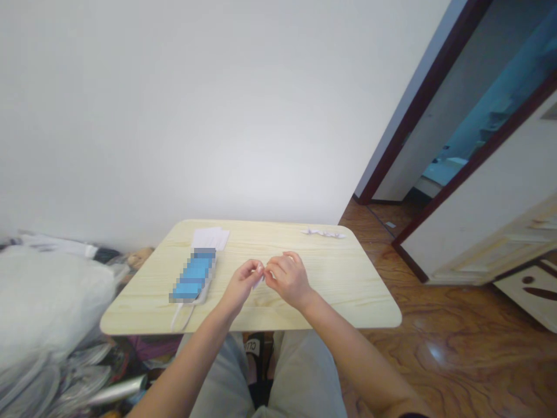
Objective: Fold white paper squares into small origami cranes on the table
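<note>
Over the front middle of the table, my left hand (245,280) pinches a small white piece of paper (258,283), mostly covered by the fingers. My right hand (288,277) meets it from the other side, its thumb and fingertips pressed together at the paper's edge. Whether the right fingertips also grip the paper is hard to see. At the back right of the table lies a row of small folded white paper pieces (324,233). A stack of white paper sheets (210,238) rests at the back left.
A phone (194,276) with a blurred blue screen lies on the left of the pale wooden table (348,290), a white cable (177,315) running off the front edge. White bags (47,302) are heaped left of the table. A doorway stands right, beyond the wooden floor (435,325).
</note>
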A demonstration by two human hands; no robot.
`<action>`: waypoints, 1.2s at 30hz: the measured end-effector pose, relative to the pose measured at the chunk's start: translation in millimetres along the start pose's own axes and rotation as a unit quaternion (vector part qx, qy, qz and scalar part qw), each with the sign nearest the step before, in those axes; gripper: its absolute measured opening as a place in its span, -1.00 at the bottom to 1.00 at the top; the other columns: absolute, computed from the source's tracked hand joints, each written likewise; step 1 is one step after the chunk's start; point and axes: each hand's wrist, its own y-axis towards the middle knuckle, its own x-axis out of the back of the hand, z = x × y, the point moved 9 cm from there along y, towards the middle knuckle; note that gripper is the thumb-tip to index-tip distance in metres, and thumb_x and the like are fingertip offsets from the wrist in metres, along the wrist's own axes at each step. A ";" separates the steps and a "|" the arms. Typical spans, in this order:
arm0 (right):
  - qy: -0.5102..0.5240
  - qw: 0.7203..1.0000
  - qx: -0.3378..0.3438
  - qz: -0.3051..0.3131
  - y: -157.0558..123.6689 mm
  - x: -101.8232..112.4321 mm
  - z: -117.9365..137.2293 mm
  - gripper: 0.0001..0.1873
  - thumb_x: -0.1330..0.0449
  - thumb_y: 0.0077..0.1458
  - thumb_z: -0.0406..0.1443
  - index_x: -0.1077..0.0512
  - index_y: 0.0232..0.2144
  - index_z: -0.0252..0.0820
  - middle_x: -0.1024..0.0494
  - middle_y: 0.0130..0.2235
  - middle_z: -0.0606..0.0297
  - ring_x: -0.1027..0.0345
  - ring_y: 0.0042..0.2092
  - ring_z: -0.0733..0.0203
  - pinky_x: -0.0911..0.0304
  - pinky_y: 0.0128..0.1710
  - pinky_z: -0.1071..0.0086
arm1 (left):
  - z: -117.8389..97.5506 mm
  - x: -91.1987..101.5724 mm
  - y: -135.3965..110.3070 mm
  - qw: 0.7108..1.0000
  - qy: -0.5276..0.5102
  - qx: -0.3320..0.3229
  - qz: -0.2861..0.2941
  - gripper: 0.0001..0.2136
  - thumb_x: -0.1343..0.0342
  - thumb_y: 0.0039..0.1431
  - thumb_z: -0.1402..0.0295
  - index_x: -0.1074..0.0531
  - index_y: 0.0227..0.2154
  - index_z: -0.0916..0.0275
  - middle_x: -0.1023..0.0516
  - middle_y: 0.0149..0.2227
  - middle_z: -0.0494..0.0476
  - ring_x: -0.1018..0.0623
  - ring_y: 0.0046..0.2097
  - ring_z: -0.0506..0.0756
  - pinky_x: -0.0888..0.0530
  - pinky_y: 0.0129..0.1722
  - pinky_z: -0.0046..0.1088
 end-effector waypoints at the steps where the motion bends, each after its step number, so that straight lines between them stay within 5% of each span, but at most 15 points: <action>1: 0.006 1.000 -0.003 0.000 0.7 0.6 0.0 -0.85 0.00 0.12 -0.31 -0.37 -0.41 -0.11 -0.48 -0.32 0.27 -0.29 -0.23 0.26 0.00 0.00 0.22 | 0.6 1.0 0.6 1.000 0.003 -0.001 -0.001 -0.80 -0.04 0.03 0.20 -0.27 -0.52 0.24 -0.22 -0.58 -0.08 -0.21 -0.52 -0.05 -0.16 -0.52 -0.55; 6: 0.146 0.978 -0.149 -0.014 -6.7 -5.0 -32.0 -0.86 -0.06 0.08 -0.24 -0.36 -0.33 -0.16 -0.45 -0.29 0.22 -0.30 -0.23 0.23 -0.16 -0.14 0.28 | -2.0 12.8 2.3 0.999 0.042 -0.007 -0.027 -0.80 -0.04 0.03 0.20 -0.34 -0.47 0.25 -0.40 -0.38 0.05 -0.37 -0.35 0.02 -0.28 -0.35 -0.48; 11: 0.401 0.846 -0.330 0.124 -30.1 -61.5 -52.4 -0.61 0.07 0.13 -0.12 -0.37 -0.53 -0.24 -0.44 -0.49 0.27 -0.27 -0.49 0.33 -0.20 -0.44 0.42 | -7.1 14.7 2.9 0.998 0.061 -0.014 -0.015 -0.80 -0.07 0.00 0.18 -0.38 -0.49 0.23 -0.31 0.01 0.18 -0.34 -0.01 0.17 -0.31 -0.16 -0.37; 16: 0.518 0.761 -0.378 0.093 -31.4 -72.6 -48.8 -0.69 -0.13 -0.05 -0.11 -0.37 -0.57 -0.26 -0.35 -0.57 0.38 -0.14 -0.54 0.40 -0.09 -0.51 0.49 | -0.1 10.5 4.3 0.995 0.092 -0.026 0.008 -0.81 -0.08 0.00 0.21 -0.41 -0.39 0.22 -0.30 0.02 0.22 -0.27 0.07 0.17 -0.27 -0.06 -0.34; 20: 0.506 0.750 -0.423 0.053 -35.5 -69.7 -58.9 -0.70 -0.15 -0.08 -0.12 -0.37 -0.59 -0.28 -0.27 -0.63 0.42 -0.07 -0.56 0.42 0.02 -0.54 0.49 | 11.2 21.1 1.4 0.993 0.107 0.006 -0.045 -0.69 -0.12 -0.06 0.20 -0.36 -0.24 0.22 -0.42 -0.13 0.18 -0.38 -0.07 0.15 -0.31 -0.13 -0.34; 27: 0.498 0.736 -0.458 0.025 -45.8 -70.0 -71.0 -0.62 -0.16 -0.10 -0.04 -0.35 -0.62 -0.28 -0.19 -0.69 0.47 0.01 -0.60 0.43 0.12 -0.57 0.47 | 18.8 16.3 -1.1 0.994 0.095 0.043 -0.027 -0.76 -0.05 -0.01 0.16 -0.40 -0.51 0.26 -0.45 -0.46 0.04 -0.40 -0.33 0.07 -0.30 -0.27 -0.43; 36: 0.692 0.496 -0.523 -0.018 -59.6 -89.1 -64.9 -0.64 -0.35 -0.31 -0.13 -0.33 -0.55 -0.26 -0.28 -0.55 0.48 0.03 -0.62 0.55 0.00 -0.58 0.55 | 41.3 11.6 6.2 0.988 -0.081 0.133 -0.021 -0.74 -0.15 -0.10 0.17 -0.46 -0.44 0.28 -0.50 -0.33 0.14 -0.43 -0.22 0.11 -0.29 -0.26 -0.45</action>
